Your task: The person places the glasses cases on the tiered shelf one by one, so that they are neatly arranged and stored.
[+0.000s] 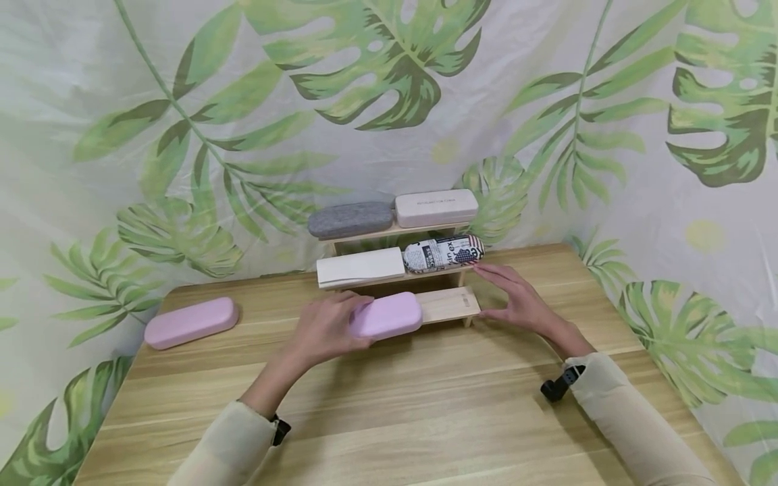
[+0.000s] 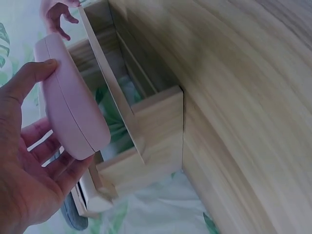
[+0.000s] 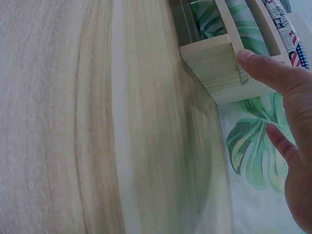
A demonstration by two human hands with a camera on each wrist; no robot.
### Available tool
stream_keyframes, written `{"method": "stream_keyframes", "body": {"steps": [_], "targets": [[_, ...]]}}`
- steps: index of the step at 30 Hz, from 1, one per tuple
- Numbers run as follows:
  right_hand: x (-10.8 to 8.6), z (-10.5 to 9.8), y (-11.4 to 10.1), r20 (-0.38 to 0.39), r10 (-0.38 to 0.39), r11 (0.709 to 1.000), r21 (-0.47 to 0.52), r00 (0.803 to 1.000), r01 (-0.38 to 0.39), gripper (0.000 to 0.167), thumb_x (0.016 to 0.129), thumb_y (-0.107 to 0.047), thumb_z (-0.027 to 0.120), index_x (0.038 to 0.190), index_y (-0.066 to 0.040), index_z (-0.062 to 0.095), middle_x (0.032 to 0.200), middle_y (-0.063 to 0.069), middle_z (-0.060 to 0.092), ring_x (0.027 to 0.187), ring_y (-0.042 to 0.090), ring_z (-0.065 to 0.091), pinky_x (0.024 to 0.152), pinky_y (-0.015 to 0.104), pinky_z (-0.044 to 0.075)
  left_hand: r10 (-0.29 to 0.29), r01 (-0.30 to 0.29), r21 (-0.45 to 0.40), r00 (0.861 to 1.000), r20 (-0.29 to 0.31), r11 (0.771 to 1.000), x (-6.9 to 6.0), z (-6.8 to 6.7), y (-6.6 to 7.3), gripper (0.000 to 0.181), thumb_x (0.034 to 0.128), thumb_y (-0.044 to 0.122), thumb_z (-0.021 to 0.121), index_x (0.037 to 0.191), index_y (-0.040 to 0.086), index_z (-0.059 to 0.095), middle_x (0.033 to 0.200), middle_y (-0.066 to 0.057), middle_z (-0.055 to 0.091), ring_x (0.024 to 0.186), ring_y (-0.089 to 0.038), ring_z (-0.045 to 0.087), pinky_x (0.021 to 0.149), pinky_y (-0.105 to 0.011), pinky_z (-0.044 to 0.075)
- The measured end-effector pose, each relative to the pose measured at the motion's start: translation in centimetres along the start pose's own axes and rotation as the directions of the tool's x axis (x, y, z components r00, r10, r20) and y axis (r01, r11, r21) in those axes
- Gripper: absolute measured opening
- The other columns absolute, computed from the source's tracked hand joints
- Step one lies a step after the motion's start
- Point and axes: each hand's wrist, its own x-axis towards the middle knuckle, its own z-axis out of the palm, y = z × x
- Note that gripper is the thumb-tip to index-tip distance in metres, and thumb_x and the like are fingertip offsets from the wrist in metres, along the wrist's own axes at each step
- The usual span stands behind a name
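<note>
A pale pink-purple glasses case (image 1: 389, 316) is in my left hand (image 1: 328, 327), which grips it above the left part of the lowest shelf of a wooden three-step rack (image 1: 451, 304). In the left wrist view the thumb presses one side of the case (image 2: 73, 97) and the fingers lie on the other. Whether the case touches the shelf I cannot tell. My right hand (image 1: 523, 304) is at the rack's right end with its fingers extended. Its thumb (image 3: 265, 68) touches the end of the lowest shelf; the other fingers reach toward the middle shelf.
On the middle shelf lie a white case (image 1: 360, 266) and a newspaper-print case (image 1: 445, 254). Above them, the top shelf holds a grey felt case (image 1: 350, 219) and a white lettered case (image 1: 436, 207). Another pink case (image 1: 191, 322) lies at the left of the wooden table (image 1: 401, 418). A leaf-patterned cloth (image 1: 389, 155) hangs behind.
</note>
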Motion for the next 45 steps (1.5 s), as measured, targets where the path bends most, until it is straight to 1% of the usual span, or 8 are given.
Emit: {"method": "stream_keyframes", "body": {"steps": [9, 13, 20, 28, 31, 34, 37, 45], "targets": [[-0.3, -0.2, 0.0, 0.013, 0.038, 0.999, 0.007, 0.999, -0.038, 0.106, 0.06, -0.013, 0.104, 0.153, -0.001, 0.054, 0.154, 0.017, 0.055, 0.135, 0.037, 0.053, 0.122, 0.021, 0.027, -0.034, 0.033, 0.044, 0.999, 0.018, 0.998, 1.1, 1.5, 1.3, 0.072, 0.0691, 0.049, 0.093, 0.13, 0.017, 0.074, 0.116, -0.002, 0.076, 0.09, -0.023, 0.071, 0.061, -0.037, 0.048], [-0.3, -0.3, -0.1, 0.019, 0.052, 0.999, 0.013, 0.998, -0.053, 0.106, 0.06, -0.014, 0.104, 0.153, -0.002, 0.054, 0.154, 0.016, 0.056, 0.135, 0.036, 0.054, 0.121, 0.021, 0.028, -0.038, 0.038, 0.048, 0.999, 0.01, 0.998, 1.4, 2.2, 1.8, 0.072, 0.0698, 0.049, 0.092, 0.131, 0.017, 0.074, 0.117, -0.003, 0.076, 0.093, -0.023, 0.072, 0.06, -0.039, 0.05], [-0.2, -0.2, -0.1, 0.008, 0.04, 0.999, 0.018, 0.999, -0.04, 0.106, 0.059, -0.012, 0.105, 0.152, -0.002, 0.055, 0.153, 0.017, 0.057, 0.134, 0.037, 0.055, 0.121, 0.021, 0.029, -0.031, 0.031, 0.035, 1.0, 0.003, 0.999, 2.0, 3.1, 2.4, 0.069, 0.0717, 0.046, 0.092, 0.131, 0.016, 0.074, 0.119, -0.004, 0.076, 0.102, -0.025, 0.073, 0.07, -0.043, 0.058], [0.0, -0.2, -0.1, 0.021, 0.047, 0.999, 0.025, 0.999, -0.048, 0.104, 0.061, -0.012, 0.104, 0.152, -0.001, 0.055, 0.155, 0.017, 0.056, 0.136, 0.037, 0.053, 0.122, 0.022, 0.029, -0.024, 0.024, -0.005, 1.0, -0.002, 1.0, 2.8, 4.1, 2.6, 0.068, 0.073, 0.043, 0.092, 0.131, 0.013, 0.074, 0.122, -0.006, 0.076, 0.105, -0.026, 0.071, 0.081, -0.041, 0.059], [0.0, -0.2, -0.1, 0.017, 0.042, 0.999, 0.025, 0.999, -0.043, 0.104, 0.06, -0.011, 0.104, 0.151, 0.0, 0.055, 0.154, 0.017, 0.056, 0.135, 0.037, 0.053, 0.121, 0.021, 0.028, -0.028, 0.028, -0.005, 1.0, -0.005, 1.0, 3.1, 4.4, 2.8, 0.068, 0.0732, 0.044, 0.092, 0.131, 0.014, 0.074, 0.123, -0.004, 0.076, 0.104, -0.025, 0.071, 0.08, -0.041, 0.059], [0.0, -0.2, -0.1, 0.02, 0.044, 0.999, 0.025, 0.999, -0.044, 0.104, 0.061, -0.012, 0.104, 0.152, -0.001, 0.055, 0.154, 0.017, 0.056, 0.135, 0.037, 0.053, 0.121, 0.02, 0.027, -0.041, 0.041, -0.003, 0.999, -0.008, 0.999, 3.5, 4.6, 3.1, 0.068, 0.0727, 0.046, 0.093, 0.131, 0.017, 0.075, 0.123, -0.002, 0.076, 0.103, -0.023, 0.07, 0.073, -0.04, 0.059], [0.1, -0.3, -0.1, 0.024, 0.05, 0.998, 0.025, 0.998, -0.05, 0.104, 0.062, -0.013, 0.103, 0.153, -0.001, 0.054, 0.155, 0.017, 0.055, 0.136, 0.037, 0.053, 0.121, 0.02, 0.027, -0.052, 0.052, -0.013, 0.998, -0.017, 0.999, 4.0, 4.7, 3.5, 0.068, 0.0715, 0.045, 0.094, 0.131, 0.018, 0.075, 0.123, -0.001, 0.076, 0.103, -0.023, 0.07, 0.071, -0.041, 0.057], [0.2, -0.2, -0.2, 0.019, 0.047, 0.999, 0.027, 0.999, -0.047, 0.104, 0.061, -0.012, 0.103, 0.153, -0.001, 0.054, 0.154, 0.017, 0.056, 0.135, 0.037, 0.053, 0.121, 0.019, 0.027, -0.085, 0.086, -0.044, 0.996, 0.008, 0.995, 5.0, 5.3, 4.3, 0.068, 0.0724, 0.044, 0.095, 0.132, 0.018, 0.075, 0.127, -0.001, 0.076, 0.106, -0.024, 0.071, 0.073, -0.041, 0.058]]}}
